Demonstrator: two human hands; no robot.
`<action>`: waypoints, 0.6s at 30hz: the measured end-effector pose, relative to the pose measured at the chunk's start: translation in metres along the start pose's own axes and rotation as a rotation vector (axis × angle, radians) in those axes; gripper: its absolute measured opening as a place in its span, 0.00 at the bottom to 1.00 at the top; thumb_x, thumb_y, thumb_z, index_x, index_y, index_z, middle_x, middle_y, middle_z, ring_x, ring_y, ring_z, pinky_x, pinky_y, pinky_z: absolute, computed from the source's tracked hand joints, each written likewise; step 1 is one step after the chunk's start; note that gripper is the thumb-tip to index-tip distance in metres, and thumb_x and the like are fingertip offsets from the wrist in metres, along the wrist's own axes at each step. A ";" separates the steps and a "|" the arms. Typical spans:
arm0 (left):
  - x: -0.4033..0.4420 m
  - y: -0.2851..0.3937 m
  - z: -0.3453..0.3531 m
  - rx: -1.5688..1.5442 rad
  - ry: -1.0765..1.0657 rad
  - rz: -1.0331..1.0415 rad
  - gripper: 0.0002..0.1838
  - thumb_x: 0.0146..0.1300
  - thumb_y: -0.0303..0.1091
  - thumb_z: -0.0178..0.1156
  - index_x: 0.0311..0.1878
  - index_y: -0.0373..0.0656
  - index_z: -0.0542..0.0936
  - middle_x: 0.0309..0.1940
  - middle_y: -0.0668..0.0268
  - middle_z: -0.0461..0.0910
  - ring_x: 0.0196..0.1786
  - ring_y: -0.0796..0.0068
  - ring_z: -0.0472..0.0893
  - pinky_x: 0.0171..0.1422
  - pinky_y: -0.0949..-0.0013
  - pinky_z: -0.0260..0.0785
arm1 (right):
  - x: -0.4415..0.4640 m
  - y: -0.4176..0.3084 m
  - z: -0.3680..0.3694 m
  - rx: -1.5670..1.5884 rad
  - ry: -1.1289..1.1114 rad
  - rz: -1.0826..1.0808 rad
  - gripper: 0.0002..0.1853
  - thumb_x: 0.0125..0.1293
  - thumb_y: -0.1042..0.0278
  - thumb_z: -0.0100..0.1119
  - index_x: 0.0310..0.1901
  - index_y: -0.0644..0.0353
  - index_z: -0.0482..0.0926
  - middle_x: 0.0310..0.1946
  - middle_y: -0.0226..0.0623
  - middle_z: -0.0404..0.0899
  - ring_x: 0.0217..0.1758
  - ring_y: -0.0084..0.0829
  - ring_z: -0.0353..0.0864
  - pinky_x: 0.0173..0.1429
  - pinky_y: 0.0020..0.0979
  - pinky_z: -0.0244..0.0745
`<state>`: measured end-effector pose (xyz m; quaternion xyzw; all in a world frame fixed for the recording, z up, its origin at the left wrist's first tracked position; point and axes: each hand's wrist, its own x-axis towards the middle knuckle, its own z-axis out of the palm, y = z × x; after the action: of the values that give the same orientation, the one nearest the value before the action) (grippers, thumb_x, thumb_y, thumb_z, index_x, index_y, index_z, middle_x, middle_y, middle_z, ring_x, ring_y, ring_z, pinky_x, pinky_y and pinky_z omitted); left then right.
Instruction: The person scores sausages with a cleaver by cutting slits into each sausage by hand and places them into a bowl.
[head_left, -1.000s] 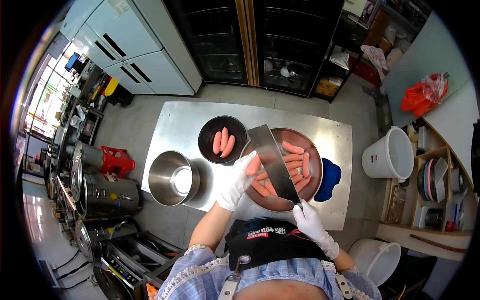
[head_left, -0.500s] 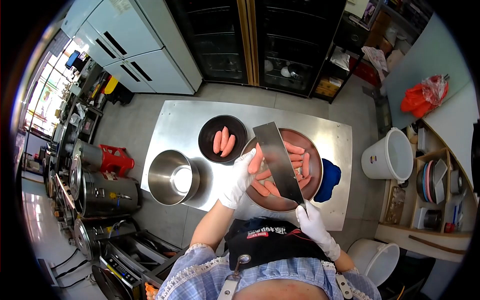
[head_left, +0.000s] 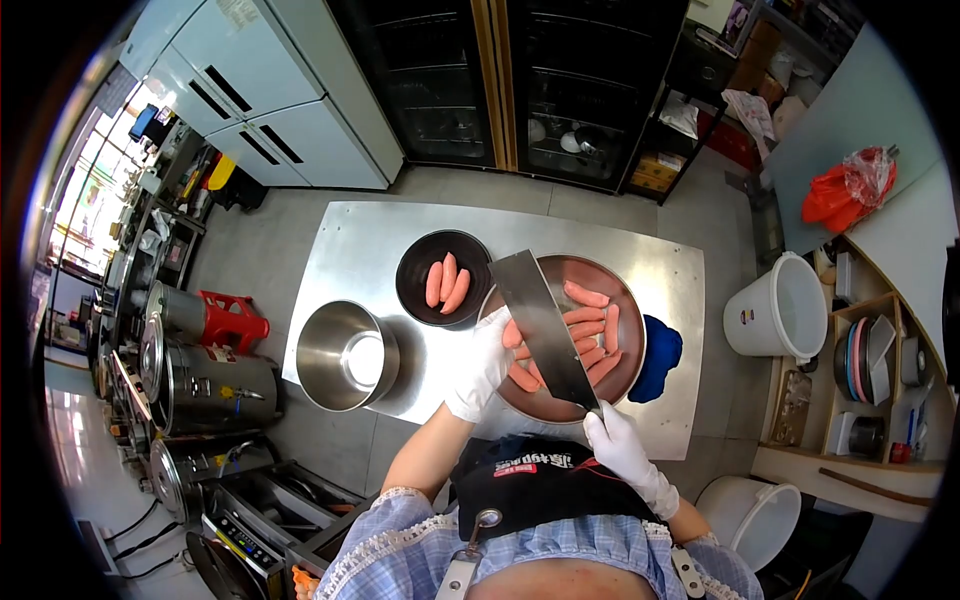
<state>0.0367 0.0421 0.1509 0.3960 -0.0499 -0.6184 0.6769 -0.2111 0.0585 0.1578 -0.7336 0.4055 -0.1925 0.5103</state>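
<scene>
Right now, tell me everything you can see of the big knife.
The big knife has a long, broad, dark grey blade that looks like metal, with a squared-off far end. The right hand grips and mostly covers its handle. It slants away leftward over the round pan, hiding parts of the sausages. Contact with the left hand is unclear.

Pot (head_left: 322, 352) left | bowl (head_left: 413, 268) middle, pan (head_left: 578, 267) right (sausages (head_left: 612, 328) in both) | cloth (head_left: 658, 360) beside pan
</scene>
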 end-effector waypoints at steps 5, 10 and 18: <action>0.006 -0.008 -0.025 0.081 -0.083 0.026 0.16 0.75 0.35 0.42 0.51 0.34 0.76 0.44 0.58 0.80 0.44 0.67 0.81 0.50 0.64 0.76 | 0.002 -0.004 0.001 0.056 -0.012 0.026 0.10 0.70 0.67 0.52 0.42 0.68 0.74 0.26 0.56 0.74 0.31 0.55 0.77 0.34 0.43 0.71; 0.005 -0.020 -0.023 0.096 -0.084 -0.013 0.17 0.76 0.34 0.42 0.54 0.32 0.75 0.42 0.57 0.81 0.42 0.69 0.81 0.46 0.72 0.76 | 0.000 0.002 0.004 0.102 0.026 0.066 0.11 0.71 0.66 0.52 0.41 0.68 0.73 0.26 0.55 0.73 0.31 0.54 0.76 0.36 0.41 0.71; 0.008 -0.027 -0.020 0.166 -0.068 0.042 0.16 0.76 0.35 0.46 0.53 0.33 0.77 0.43 0.60 0.82 0.42 0.75 0.80 0.47 0.74 0.73 | 0.006 -0.012 -0.005 0.146 -0.023 0.101 0.10 0.71 0.67 0.51 0.40 0.67 0.72 0.26 0.51 0.73 0.29 0.47 0.74 0.37 0.39 0.71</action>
<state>0.0284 0.0470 0.1178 0.4283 -0.1320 -0.6110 0.6525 -0.2062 0.0524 0.1703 -0.6754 0.4210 -0.1871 0.5759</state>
